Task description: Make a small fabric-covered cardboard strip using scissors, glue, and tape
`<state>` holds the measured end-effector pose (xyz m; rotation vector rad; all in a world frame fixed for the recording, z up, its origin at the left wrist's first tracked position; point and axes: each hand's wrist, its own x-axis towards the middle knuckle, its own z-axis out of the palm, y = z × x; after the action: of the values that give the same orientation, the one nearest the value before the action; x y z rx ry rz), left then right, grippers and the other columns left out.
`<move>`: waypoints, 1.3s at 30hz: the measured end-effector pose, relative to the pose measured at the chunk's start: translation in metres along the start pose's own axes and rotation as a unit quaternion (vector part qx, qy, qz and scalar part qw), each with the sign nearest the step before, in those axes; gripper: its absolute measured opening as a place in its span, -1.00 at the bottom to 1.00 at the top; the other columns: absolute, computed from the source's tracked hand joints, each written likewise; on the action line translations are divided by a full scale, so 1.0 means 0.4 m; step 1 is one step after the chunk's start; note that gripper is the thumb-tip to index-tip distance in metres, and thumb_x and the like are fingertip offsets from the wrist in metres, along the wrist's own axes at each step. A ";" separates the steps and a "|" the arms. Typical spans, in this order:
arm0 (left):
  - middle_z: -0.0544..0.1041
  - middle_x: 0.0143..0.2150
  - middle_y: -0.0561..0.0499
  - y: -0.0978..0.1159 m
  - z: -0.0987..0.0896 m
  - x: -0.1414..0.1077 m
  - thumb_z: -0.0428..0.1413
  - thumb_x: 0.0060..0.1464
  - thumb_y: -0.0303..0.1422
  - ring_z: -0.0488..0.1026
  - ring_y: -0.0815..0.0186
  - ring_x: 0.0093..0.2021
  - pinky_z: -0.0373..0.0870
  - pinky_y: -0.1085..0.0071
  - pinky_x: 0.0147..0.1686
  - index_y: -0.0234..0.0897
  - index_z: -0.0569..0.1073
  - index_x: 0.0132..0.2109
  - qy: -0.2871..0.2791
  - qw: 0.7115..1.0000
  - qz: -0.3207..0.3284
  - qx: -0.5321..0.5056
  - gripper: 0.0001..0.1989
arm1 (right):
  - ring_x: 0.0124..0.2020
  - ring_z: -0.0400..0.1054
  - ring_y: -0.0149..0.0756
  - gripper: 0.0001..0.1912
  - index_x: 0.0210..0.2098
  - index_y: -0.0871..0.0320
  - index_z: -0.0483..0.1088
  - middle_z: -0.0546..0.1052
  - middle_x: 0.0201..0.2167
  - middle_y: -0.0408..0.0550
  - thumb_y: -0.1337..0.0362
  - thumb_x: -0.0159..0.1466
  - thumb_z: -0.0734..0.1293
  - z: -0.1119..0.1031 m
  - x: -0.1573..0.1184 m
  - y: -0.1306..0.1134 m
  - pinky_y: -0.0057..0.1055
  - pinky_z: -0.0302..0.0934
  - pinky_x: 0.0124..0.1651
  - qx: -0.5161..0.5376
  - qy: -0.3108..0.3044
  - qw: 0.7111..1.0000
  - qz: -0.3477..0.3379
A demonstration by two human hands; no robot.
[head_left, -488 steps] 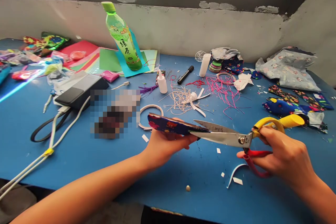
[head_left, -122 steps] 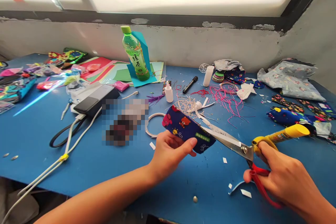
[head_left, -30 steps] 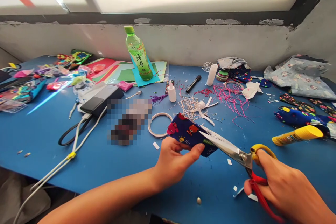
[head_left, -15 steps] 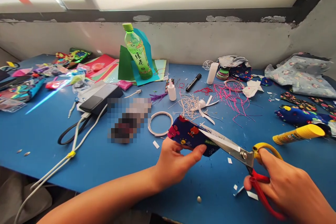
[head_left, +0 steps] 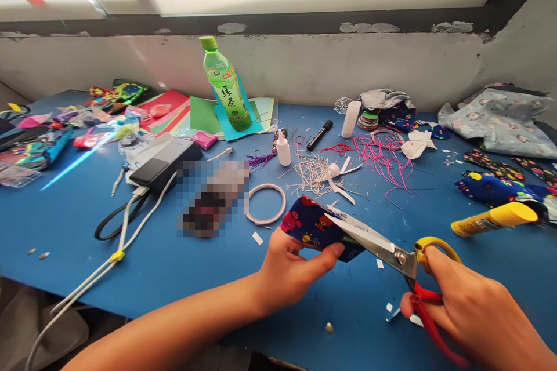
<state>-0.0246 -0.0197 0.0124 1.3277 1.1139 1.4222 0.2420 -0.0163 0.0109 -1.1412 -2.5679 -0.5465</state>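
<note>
My left hand [head_left: 293, 272] pinches a dark blue printed piece of fabric [head_left: 311, 226] between thumb and fingers, over the middle front of the table. In my right hand [head_left: 467, 295] are scissors [head_left: 398, 258] with one yellow and one red handle. Their blades point left and lie across the right part of the fabric, slightly apart, with the tip near a printed bear. Beyond the fabric lie a tangle of cream strings [head_left: 314, 175] and white strips. A white ring coil [head_left: 266, 204] rests just left of the fabric.
A green tea bottle [head_left: 227, 90] stands at the back on coloured paper. Glue bottles [head_left: 284, 152], a black marker [head_left: 319, 135] and pink strings [head_left: 383, 159] lie beyond my hands. A yellow glue stick [head_left: 494, 219] is at right, a power bank [head_left: 167, 161] with cables at left.
The scissors and my right hand have shifted slightly left, with the blade tip further over the fabric. The sheets behind the bottle have flopped down lower.
</note>
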 end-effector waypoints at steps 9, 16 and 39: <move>0.67 -0.41 -0.02 -0.002 0.000 -0.004 0.26 -0.05 -0.44 0.62 0.20 -0.41 0.61 0.36 -0.34 -0.27 0.62 -0.36 -0.009 1.000 0.007 0.000 -0.95 | -0.72 0.31 -0.35 -0.75 -0.32 0.05 0.15 0.38 -0.67 -0.25 0.03 0.37 0.11 -0.002 0.006 -0.007 -0.45 0.09 -0.64 0.013 -0.002 1.000 0.009; 0.68 -0.36 -0.02 -0.013 -0.001 -0.007 0.25 0.01 -0.44 0.61 0.21 -0.35 0.59 0.35 -0.24 -0.26 0.63 -0.29 -0.042 0.998 0.036 0.000 -0.92 | -0.71 0.32 -0.38 -0.76 -0.33 0.05 0.13 0.38 -0.65 -0.24 0.10 0.41 0.04 -0.011 0.014 -0.015 -0.47 0.11 -0.63 -0.010 0.018 1.000 -0.007; 0.69 -0.31 -0.02 -0.023 0.006 -0.016 0.23 0.07 -0.42 0.62 0.20 -0.32 0.59 0.32 -0.19 -0.25 0.63 -0.20 -0.075 0.996 0.041 0.007 -0.87 | -0.65 0.39 -0.34 -0.63 -0.30 0.08 0.18 0.41 -0.61 -0.20 -0.08 0.37 0.07 -0.014 0.023 -0.015 -0.45 0.14 -0.61 -0.016 0.024 1.000 -0.003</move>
<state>-0.0218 -0.0239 0.0020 1.4794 0.9809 1.3507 0.2320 -0.0166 0.0182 -1.1173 -2.5318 -0.6109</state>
